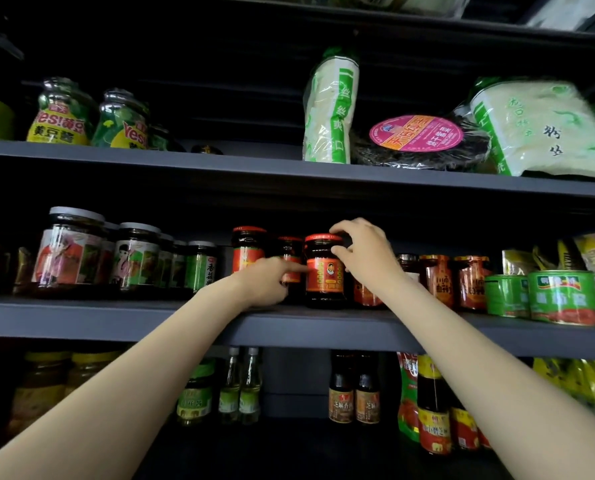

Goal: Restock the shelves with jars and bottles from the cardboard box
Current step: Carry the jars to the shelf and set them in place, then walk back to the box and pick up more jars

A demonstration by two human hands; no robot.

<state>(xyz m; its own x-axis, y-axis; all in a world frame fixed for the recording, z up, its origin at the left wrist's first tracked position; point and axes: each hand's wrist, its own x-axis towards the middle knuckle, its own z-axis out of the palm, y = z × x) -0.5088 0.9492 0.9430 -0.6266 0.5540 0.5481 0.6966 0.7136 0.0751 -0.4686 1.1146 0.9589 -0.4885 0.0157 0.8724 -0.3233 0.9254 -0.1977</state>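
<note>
A dark chili-sauce jar [325, 271] with a red lid and a red label stands at the front of the middle shelf [150, 320]. My right hand [365, 251] grips it at the lid and shoulder from the right. My left hand [268, 282] sits to its left, index finger stretched out and touching the label, the other fingers curled. Two more red-lidded jars [248, 249] stand just behind and to the left. The cardboard box is out of view.
White-lidded jars [71, 251] fill the middle shelf's left; orange-capped jars [438, 278] and green cans [563, 296] its right. The upper shelf [220, 164] carries green-labelled jars and noodle bags [330, 105]. Bottles [240, 386] stand on the shelf below.
</note>
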